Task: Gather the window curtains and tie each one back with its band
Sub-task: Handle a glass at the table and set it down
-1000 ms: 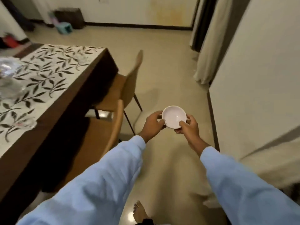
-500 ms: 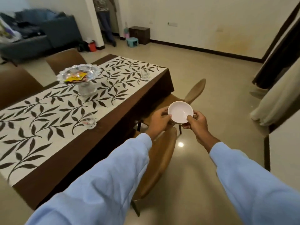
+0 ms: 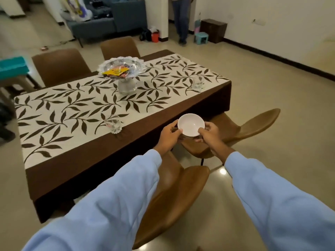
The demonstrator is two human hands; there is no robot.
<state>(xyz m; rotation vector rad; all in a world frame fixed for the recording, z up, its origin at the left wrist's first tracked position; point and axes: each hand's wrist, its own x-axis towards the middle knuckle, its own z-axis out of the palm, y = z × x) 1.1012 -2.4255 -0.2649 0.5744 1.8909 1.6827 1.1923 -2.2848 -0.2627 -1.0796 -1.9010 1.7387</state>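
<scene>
A small white bowl [image 3: 190, 125] is held between both hands above the near edge of the dining table. My left hand [image 3: 168, 137] grips its left rim with thumb on top and fingers beneath. My right hand [image 3: 210, 134] grips the right rim the same way. The bowl looks empty. No curtains and no tie bands are in view now.
The table [image 3: 101, 147] wears a brown cloth with a leaf-pattern runner, a glass pedestal dish [image 3: 123, 69] and two small glasses [image 3: 112, 123] [image 3: 198, 82]. Brown chairs [image 3: 241, 131] [image 3: 174, 196] stand below my arms. A person's legs [image 3: 181, 20] stand far back by a sofa [image 3: 108, 20].
My view has swung left from the curtains and wall to the dining table. Both hands have kept the bowl, now over the table's edge.
</scene>
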